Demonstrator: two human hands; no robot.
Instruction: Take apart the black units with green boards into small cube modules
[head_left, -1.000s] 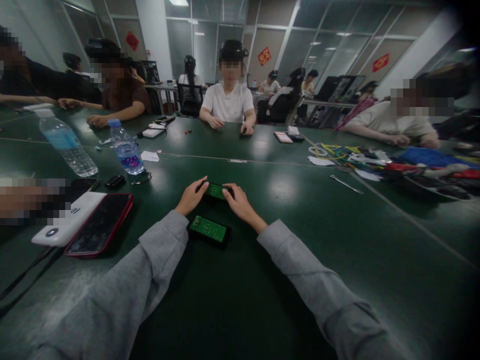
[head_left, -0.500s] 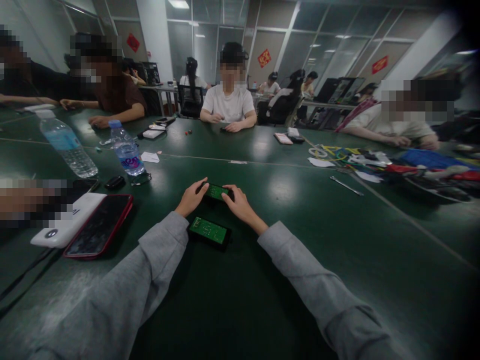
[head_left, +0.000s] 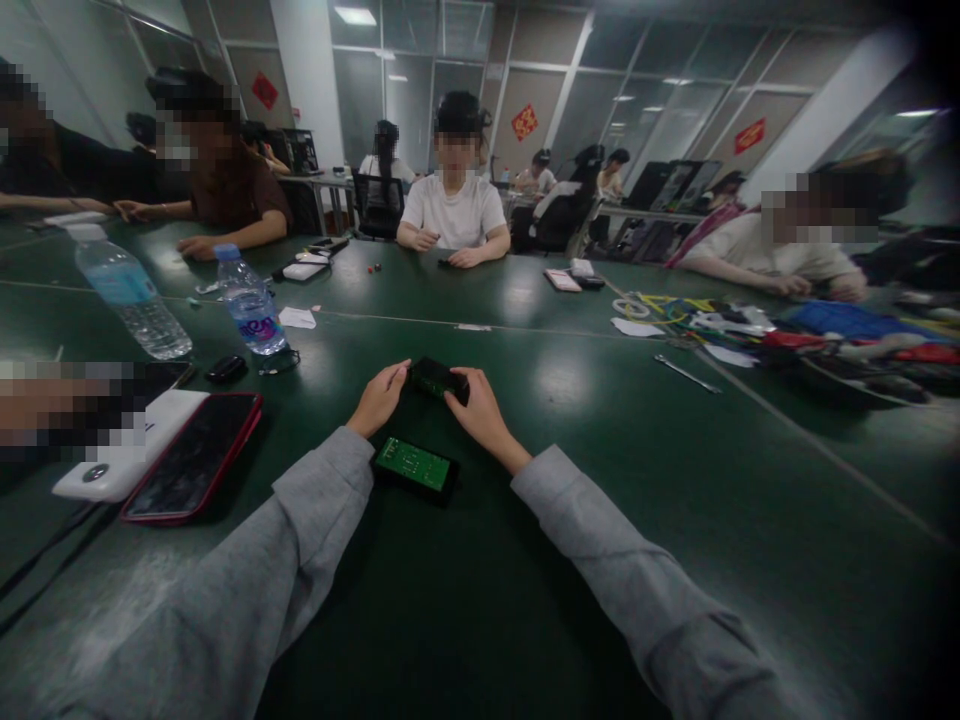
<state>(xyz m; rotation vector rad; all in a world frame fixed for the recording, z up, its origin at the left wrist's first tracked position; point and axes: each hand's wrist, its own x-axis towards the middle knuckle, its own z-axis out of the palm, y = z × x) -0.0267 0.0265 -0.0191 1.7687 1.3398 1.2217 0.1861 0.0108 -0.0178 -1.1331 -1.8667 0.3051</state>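
A green circuit board in a black case [head_left: 439, 380] is held tilted above the table, its dark edge turned up and only part of the green face showing. My right hand [head_left: 481, 408] is closed around its right end, thumb on the near side. At the left end, my left hand [head_left: 381, 398] has its thumb and fingers drawn together against the case; exact contact is hard to see. A second green circuit board in a black case [head_left: 416, 466] lies face up on the table, closer to me, just below my hands.
To my left are a red-edged phone [head_left: 193, 458], a white device [head_left: 127, 445], a black case [head_left: 226, 369] and two water bottles, one clear [head_left: 135, 295], one purple-labelled [head_left: 251, 305]. A wrench [head_left: 688, 374] and tangled cables [head_left: 697, 310] lie right. A person [head_left: 454, 212] sits opposite.
The held board has tipped from face-up to steeply tilted, hiding much of its green face. My left thumb has come off its top. The board on the table stays put.
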